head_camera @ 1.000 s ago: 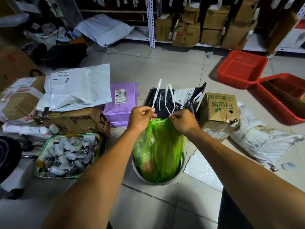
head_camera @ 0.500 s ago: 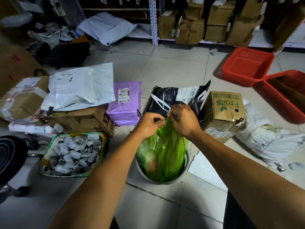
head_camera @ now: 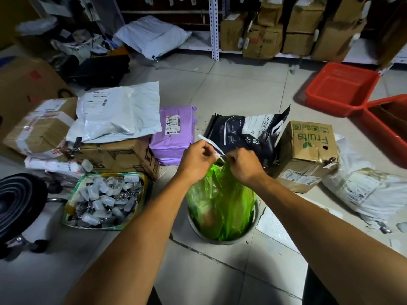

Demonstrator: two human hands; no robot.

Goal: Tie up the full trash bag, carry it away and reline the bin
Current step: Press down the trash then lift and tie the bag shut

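Note:
A full green trash bag (head_camera: 220,203) stands in a small round grey bin (head_camera: 222,241) on the tiled floor. Its mouth is gathered together at the top. White drawstrings (head_camera: 212,147) run from the bag's neck between my two hands. My left hand (head_camera: 197,160) pinches one string on the left of the neck. My right hand (head_camera: 246,165) pinches the string on the right, fingers curled. The two hands are close together just above the bag. Part of the knot area is hidden by my fingers.
A black pet-food bag (head_camera: 246,133) and a "fruits" carton (head_camera: 308,155) lie behind the bin. A purple parcel (head_camera: 174,133), cartons and a tray of clips (head_camera: 105,200) lie at left. Red baskets (head_camera: 341,89) sit at right, a white parcel (head_camera: 372,192) beside them.
The long white strings that stood up loose a second ago are now drawn short between my hands. Both hands have come together over the bag's neck.

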